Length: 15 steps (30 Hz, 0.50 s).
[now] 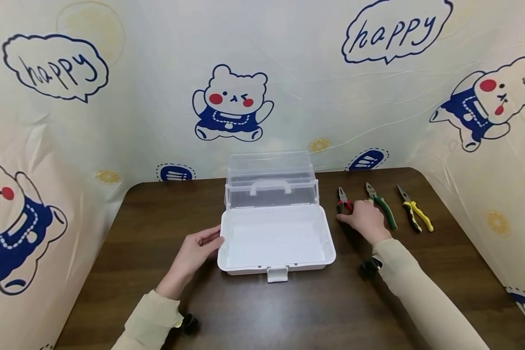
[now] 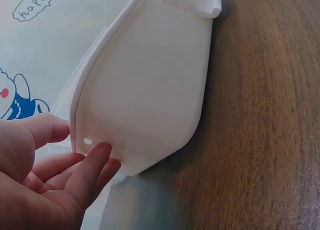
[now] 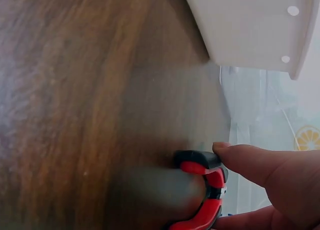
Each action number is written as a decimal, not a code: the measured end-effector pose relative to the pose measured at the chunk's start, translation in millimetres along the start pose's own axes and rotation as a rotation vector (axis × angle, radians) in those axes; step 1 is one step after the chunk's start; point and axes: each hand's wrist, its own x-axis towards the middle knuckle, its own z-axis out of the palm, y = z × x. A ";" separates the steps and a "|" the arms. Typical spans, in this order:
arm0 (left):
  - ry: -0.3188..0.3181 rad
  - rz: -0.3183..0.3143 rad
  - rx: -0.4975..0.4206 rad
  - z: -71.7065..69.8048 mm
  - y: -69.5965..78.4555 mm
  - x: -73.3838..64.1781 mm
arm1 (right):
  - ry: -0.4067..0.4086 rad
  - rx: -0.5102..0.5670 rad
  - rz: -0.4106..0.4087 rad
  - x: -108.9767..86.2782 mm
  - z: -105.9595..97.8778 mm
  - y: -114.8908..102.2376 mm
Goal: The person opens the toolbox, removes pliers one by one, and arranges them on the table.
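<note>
A white plastic toolbox stands on the table with its clear lid raised at the back. At its left end, my left hand holds the rim, thumb at the edge and fingertips against the side wall. To the right of the box, my right hand pinches the handles of red-and-black pliers between thumb and fingers. Those pliers' metal jaws point away, toward the back; part of the handles is hidden by the hand in the head view.
Green-handled pliers lie just right of my right hand. Farther right are yellow-and-black long-nose pliers. The box's front latch hangs down. A printed cloth rises behind the brown table and along its sides.
</note>
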 end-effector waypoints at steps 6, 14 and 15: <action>-0.006 0.009 -0.008 -1.8 -1.2 -0.8 | 0.023 0.023 -0.025 -0.4 1.5 3.2; 0.011 0.058 -0.008 -20.4 -7.1 -5.1 | 0.038 0.067 -0.057 -6.0 8.1 13.2; 0.028 0.080 0.026 -23.7 -8.5 -6.0 | 0.050 0.075 -0.068 -7.2 9.4 14.7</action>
